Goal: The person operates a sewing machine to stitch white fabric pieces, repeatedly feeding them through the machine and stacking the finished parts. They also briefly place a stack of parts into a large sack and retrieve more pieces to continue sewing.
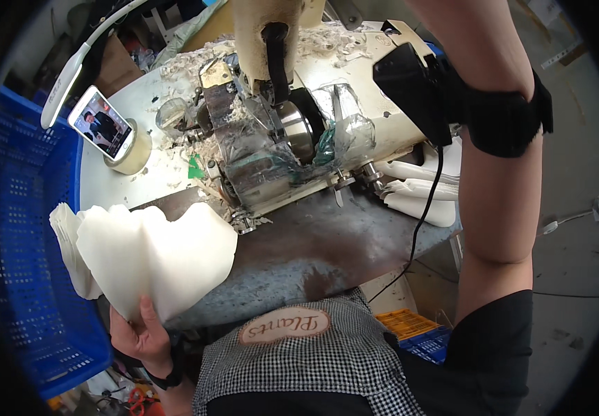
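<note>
My left hand (pixel 141 331) pinches the lower edge of a cream-white, leather-like cut piece (pixel 164 260) with a wavy upper outline, thumb on top. The piece stands over the table's left front edge, and a stack of similar pieces (pixel 72 243) lies just left of it. My right forearm (pixel 499 187), with a black strapped device on it, reaches up past the top edge, so my right hand is out of the picture. Between my arms stands a cream bench machine (pixel 265 41) with a shiny metal drum (pixel 295 130) and clear plastic wrapped about its front.
Shavings (pixel 337 43) cover parts of the machine table (pixel 299 243). A phone (pixel 103 125) leans on a round holder beneath a lamp (pixel 62 90). More white pieces (pixel 420 197) lie at the right. A blue crate (pixel 36 305) stands left; a black cable (pixel 429 215) hangs in front.
</note>
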Motion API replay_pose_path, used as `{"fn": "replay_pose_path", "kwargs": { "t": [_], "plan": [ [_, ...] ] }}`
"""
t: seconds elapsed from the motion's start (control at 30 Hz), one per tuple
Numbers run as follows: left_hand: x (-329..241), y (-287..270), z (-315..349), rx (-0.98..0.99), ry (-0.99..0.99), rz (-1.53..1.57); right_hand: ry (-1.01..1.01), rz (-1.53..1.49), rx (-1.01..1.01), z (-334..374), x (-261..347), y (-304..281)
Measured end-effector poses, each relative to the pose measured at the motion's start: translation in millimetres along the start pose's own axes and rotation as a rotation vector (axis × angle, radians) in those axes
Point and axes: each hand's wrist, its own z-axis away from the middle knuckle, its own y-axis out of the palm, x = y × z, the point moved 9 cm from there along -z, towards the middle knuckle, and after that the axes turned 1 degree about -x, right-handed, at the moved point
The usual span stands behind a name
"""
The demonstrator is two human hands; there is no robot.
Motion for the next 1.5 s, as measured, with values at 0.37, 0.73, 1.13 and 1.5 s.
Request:
{"fn": "replay_pose_path", "kwargs": {
  "t": [0.37,0.73,1.13,1.5],
  "plan": [
    [-5.8,-2.7,0.4,-0.019,-0.004,0.000,-0.080,-0.157,-0.034,-4.6,3.6,-2.4],
    [-24.4,-4.6,-1.1,-0.069,0.074,0.142,-0.280,0.048,-0.232,29.7,13.6,-18.6],
    [-33.2,36.2,-0.9,0.100,0.100,0.516,0.543,-1.121,0.369,235.5,-43.0,122.0],
    [-36.9,75.5,-94.0,0.430,-0.139,0.933,0.601,-1.328,0.198,235.7,-86.2,136.5]
  ]
}}
